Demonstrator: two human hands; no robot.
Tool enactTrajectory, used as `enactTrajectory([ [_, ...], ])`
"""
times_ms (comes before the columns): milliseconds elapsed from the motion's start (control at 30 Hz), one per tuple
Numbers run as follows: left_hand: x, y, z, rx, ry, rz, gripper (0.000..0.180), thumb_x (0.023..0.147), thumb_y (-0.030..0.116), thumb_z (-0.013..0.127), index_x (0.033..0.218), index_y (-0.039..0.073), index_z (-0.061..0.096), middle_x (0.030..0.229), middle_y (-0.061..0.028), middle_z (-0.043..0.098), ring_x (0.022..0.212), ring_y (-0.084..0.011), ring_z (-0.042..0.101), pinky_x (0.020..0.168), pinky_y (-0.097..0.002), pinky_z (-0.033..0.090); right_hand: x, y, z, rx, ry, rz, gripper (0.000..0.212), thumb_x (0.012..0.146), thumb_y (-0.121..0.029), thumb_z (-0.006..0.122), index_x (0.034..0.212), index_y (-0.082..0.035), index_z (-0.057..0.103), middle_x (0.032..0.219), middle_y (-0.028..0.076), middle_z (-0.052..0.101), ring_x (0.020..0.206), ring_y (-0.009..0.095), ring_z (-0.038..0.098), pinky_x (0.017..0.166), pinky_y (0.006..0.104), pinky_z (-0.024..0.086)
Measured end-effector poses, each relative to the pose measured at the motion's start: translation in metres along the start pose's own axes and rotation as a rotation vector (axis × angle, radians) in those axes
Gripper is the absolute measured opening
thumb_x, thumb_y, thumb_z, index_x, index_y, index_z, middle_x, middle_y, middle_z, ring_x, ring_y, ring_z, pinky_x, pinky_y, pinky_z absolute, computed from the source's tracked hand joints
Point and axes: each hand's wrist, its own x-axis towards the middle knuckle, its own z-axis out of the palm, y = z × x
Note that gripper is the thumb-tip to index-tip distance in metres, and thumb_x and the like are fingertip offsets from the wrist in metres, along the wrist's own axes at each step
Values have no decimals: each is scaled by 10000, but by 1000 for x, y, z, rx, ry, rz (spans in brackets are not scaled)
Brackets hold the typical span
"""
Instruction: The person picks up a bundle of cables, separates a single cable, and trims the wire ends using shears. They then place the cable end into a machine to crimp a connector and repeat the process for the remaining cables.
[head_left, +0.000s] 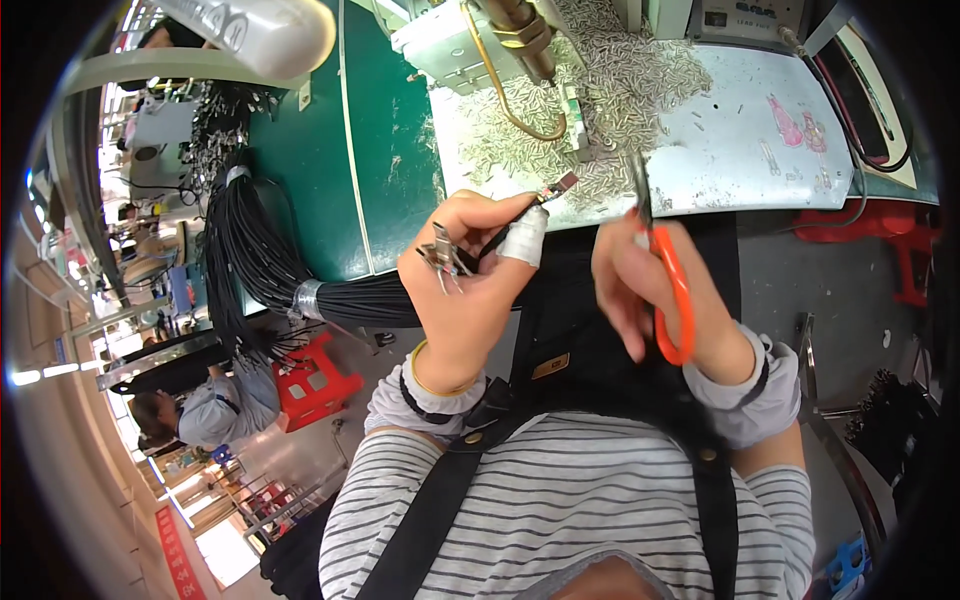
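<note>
My left hand (460, 320) is closed, pinching a black cable near its end between thumb and forefinger. White tape (523, 238) wraps the thumb. Past the fingertips sticks a small connector end (560, 186) with a dark reddish-brown tip. Several other metal-ended leads (442, 256) poke out of the same hand. In my right hand (632, 275), which is slightly blurred, is a pair of scissors with orange handles (678, 300). Its blades point away from me toward the table, apart from the connector end.
Many small silvery metal pieces (625, 60) lie scattered across a white board (740, 150) beneath a bench machine (450, 45). At left, a thick tied bundle of black cables (260, 240) hangs over the green tabletop (310, 150). Beyond it a person (215, 405) sits near a red stool (318, 385).
</note>
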Motion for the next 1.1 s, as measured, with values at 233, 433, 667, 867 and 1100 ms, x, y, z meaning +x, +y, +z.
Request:
enactTrajectory([
  [233,-13,-9,1,85,35,199,198,658,-78,645,837,-5,605,681,14,504,532,0,369,452,-134,254,-20,9,8,793,-566,408,545,884,-515,213,584,-81,348,435,67,454,262,88,387,237,170,267],
  [433,-17,-10,6,98,72,286,228,628,-84,662,833,0,608,677,-4,510,525,-21,392,441,-150,281,-17,13,13,1111,-681,522,561,866,-557,215,584,-87,337,428,89,450,253,107,401,218,180,289],
  [667,-18,-13,9,173,72,375,224,628,-86,664,828,-1,607,674,-6,507,527,-24,392,442,-157,289,-21,14,19,991,-538,477,523,866,-534,287,590,-94,345,414,76,448,242,97,380,213,202,269],
  [867,-16,-12,4,74,41,153,185,654,-82,651,816,-6,602,670,10,491,521,-14,364,449,-149,264,-22,9,13,462,-497,274,463,886,-447,358,595,-86,351,400,60,436,276,85,395,271,194,292],
  [1100,-16,-7,7,2,6,53,169,671,-74,640,822,-10,599,667,24,474,523,-2,340,459,-140,245,5,8,21,-46,557,-273,195,871,-151,459,758,4,498,433,15,429,377,67,431,395,160,329],
])
